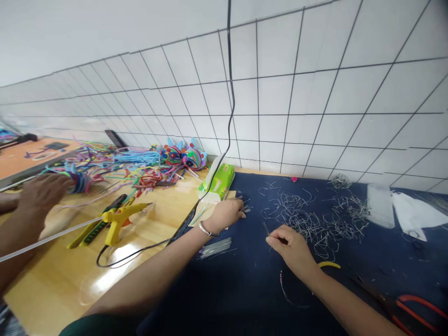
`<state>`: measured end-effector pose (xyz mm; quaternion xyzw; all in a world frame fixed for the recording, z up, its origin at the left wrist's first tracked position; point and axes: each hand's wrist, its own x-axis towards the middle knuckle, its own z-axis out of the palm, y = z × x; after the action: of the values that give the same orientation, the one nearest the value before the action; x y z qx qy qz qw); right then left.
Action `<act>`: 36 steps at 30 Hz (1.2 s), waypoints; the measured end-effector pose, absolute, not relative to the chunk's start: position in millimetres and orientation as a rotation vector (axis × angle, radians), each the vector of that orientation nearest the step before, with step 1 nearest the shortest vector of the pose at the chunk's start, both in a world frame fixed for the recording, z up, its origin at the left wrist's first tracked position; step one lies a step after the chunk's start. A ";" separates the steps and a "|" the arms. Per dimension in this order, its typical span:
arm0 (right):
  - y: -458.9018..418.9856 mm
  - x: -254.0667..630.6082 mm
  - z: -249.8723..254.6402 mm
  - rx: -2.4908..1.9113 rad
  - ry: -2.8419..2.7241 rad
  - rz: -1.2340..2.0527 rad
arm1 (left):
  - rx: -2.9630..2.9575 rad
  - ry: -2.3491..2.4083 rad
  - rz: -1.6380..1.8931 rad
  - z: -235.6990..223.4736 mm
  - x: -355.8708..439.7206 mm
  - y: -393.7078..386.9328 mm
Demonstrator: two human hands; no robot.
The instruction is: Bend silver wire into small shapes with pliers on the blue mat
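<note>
My left hand [226, 217], with a silver bangle at the wrist, is closed at the cloth's left edge, its fingertips on short thin wires [247, 208]. My right hand [289, 245] pinches a few thin wires [265, 227] between thumb and fingers above the dark blue cloth [245, 289]. Below my left hand lies a bundle of straight silvery wires [217, 248]. A tangled heap of bent wires [315, 226] spreads beyond my right hand. A curved wire strung with small pink beads [282, 282] lies below it.
Red-handled pliers [416, 310] lie right, near a yellow handle [329, 264]. A green tissue pack [222, 182] and a yellow glue gun [121, 219] with a black cord are leftward. A co-worker's hand [45, 189] holds colourful cords. A tiled wall [273, 126] stands behind.
</note>
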<state>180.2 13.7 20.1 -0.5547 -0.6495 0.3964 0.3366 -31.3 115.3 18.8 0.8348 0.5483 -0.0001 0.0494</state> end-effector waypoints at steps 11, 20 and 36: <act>14.1 182.5 20.5 -1.426 -1.617 1.139 | 2.575 1.526 -0.303 21.7 -26.2 133.2; 13.8 183.5 18.7 -1.371 -1.536 1.205 | 2.585 1.429 0.011 40.4 -30.8 122.3; 5.7 172.0 15.3 -1.326 -1.464 1.268 | 1.131 0.889 0.840 17.8 2.6 28.9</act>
<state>172.0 5.7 15.3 -0.5210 -0.5753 0.4982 0.3865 2.6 28.9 17.8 0.5023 0.3947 0.3732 0.6728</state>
